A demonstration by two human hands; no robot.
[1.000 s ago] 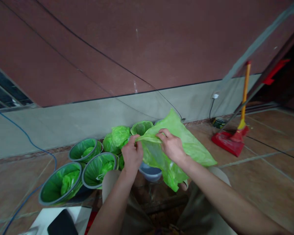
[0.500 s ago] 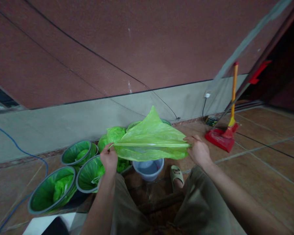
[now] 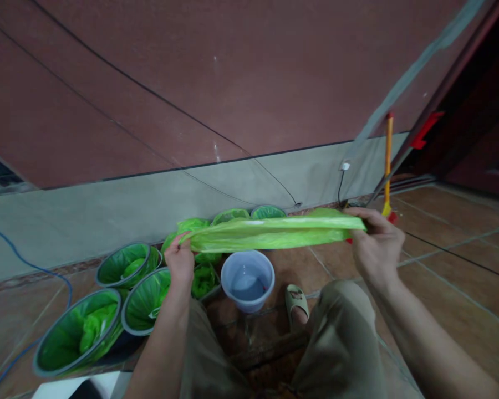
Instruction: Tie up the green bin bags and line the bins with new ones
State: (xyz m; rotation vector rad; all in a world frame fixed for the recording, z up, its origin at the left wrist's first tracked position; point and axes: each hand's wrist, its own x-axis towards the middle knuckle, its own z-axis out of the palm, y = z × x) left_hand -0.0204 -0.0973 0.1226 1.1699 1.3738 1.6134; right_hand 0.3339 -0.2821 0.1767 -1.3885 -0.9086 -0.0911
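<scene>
A thin light-green plastic bag (image 3: 270,234) is stretched sideways in front of me, folded into a long narrow band. My left hand (image 3: 180,260) pinches its left end. At the other end my right hand (image 3: 376,241) grips the bag between thumb and fingers. Below the band, a pale grey-blue bucket (image 3: 248,303) stands on the tiled floor, partly covered at its far rim. Several bins lined with green bags stand to the left, among them a near bin (image 3: 41,332) and a middle bin (image 3: 128,318). My left forearm hides part of the middle one.
Two more lined bins, one a round bin (image 3: 268,211), stand against the wall (image 3: 149,199). A yellow-handled broom (image 3: 388,160) leans at the right. A blue hose (image 3: 33,255) lies at left. My slippered foot (image 3: 296,305) is right of the bucket.
My right hand has moved right and slightly up, drawing the bag longer. Its upper flap has come down, leaving a narrow band. The view has shifted slightly, showing more of the bucket.
</scene>
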